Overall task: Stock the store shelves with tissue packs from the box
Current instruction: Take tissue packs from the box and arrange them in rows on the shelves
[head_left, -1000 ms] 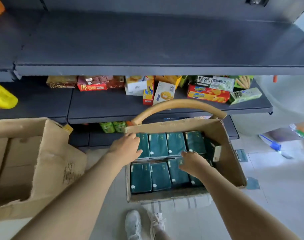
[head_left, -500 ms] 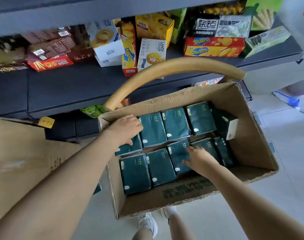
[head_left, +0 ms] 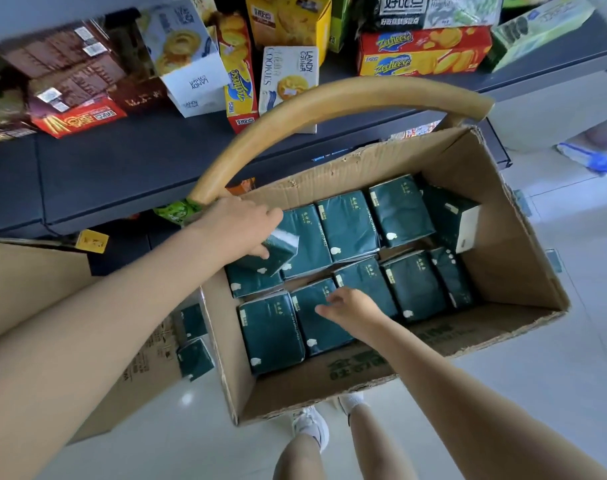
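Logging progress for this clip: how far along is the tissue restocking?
Done: little; two packs sit outside the box. In hand: left hand grips a tilted pack; right hand reaches over the near row. Left: about ten packs still boxed.

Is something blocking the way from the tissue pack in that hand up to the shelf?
Yes. A curved tan handle arches over the box's far edge, right between the tissue pack the left hand grips and the shelf. Snack boxes also crowd the shelf behind it.
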`<action>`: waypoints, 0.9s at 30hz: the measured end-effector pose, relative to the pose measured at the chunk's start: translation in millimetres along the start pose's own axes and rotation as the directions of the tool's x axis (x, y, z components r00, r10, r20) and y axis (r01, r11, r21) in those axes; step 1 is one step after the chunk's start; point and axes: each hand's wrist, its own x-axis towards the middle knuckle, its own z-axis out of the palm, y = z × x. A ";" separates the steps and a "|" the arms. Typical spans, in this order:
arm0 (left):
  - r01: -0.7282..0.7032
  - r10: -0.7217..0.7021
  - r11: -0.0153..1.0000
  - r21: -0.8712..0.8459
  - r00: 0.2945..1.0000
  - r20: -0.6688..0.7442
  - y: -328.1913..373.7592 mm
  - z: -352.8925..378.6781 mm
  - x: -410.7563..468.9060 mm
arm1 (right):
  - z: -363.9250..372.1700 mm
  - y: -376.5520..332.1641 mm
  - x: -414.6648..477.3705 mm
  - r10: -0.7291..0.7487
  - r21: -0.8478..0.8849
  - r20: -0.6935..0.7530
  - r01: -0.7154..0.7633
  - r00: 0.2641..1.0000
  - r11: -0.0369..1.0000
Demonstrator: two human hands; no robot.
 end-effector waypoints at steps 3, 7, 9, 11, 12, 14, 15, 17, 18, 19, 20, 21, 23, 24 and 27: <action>0.093 -0.095 0.995 -0.032 0.993 -0.065 -1.0 -0.2 -5.2 | 25.6 -9.9 4.1 0.012 0.133 0.063 -0.020 0.998 0.991; 0.163 -0.186 0.974 -0.156 0.972 -0.145 2.9 8.5 -12.5 | 52.7 -16.3 6.9 0.052 0.265 0.111 -0.080 0.992 0.961; 0.178 -0.220 0.952 -0.250 0.963 -0.154 4.8 14.8 -15.9 | 63.2 -16.8 8.0 0.069 0.307 0.098 -0.096 0.993 0.947; 0.187 -0.255 0.929 -0.318 0.949 -0.186 4.3 21.6 -20.0 | 72.4 -17.3 9.3 0.060 0.304 0.073 -0.080 0.996 0.949; 0.194 -0.275 0.919 -0.344 0.940 -0.203 3.8 24.9 -22.2 | 76.5 -17.1 10.6 0.057 0.304 0.061 -0.073 0.997 0.950; 0.207 -0.311 0.897 -0.391 0.924 -0.224 3.1 29.7 -26.1 | 80.6 -18.0 11.6 0.057 0.315 0.052 -0.071 0.997 0.946; 0.210 -0.328 0.883 -0.420 0.916 -0.230 3.3 31.1 -27.9 | 80.5 -18.2 11.6 0.056 0.318 0.054 -0.070 0.997 0.945; 0.217 -0.370 0.843 -0.492 0.898 -0.237 3.2 33.0 -31.6 | 76.8 -15.8 11.0 0.052 0.308 0.046 -0.064 0.998 0.949; 0.225 -0.399 0.812 -0.538 0.887 -0.232 2.9 33.3 -33.4 | 72.5 -14.4 9.3 0.053 0.298 0.034 -0.061 0.998 0.953; 0.233 -0.431 0.772 -0.591 0.875 -0.219 3.1 32.6 -35.4 | 66.9 -12.8 7.2 0.050 0.294 0.012 -0.052 0.999 0.954; 0.247 -0.467 0.716 -0.653 0.865 -0.185 3.4 31.9 -37.5 | 59.2 -10.1 4.8 0.055 0.296 -0.008 -0.050 0.998 0.954; 0.259 -0.502 0.640 -0.723 0.854 -0.138 4.1 30.4 -39.8 | 50.2 -6.7 2.2 0.059 0.310 -0.030 -0.047 0.998 0.949; 0.278 -0.545 0.459 -0.843 0.838 -0.020 4.5 25.6 -44.7 | 27.2 -0.1 -7.3 0.075 0.376 -0.077 -0.041 0.994 0.926; 0.280 -0.554 0.371 -0.885 0.832 0.031 4.4 22.3 -47.4 | 13.5 2.2 -15.1 0.083 0.401 -0.102 -0.035 0.991 0.915; 0.253 -0.560 0.160 -0.954 0.819 0.124 8.6 5.5 -58.5 | -23.7 9.8 -35.6 0.084 0.416 -0.223 0.017 0.971 0.909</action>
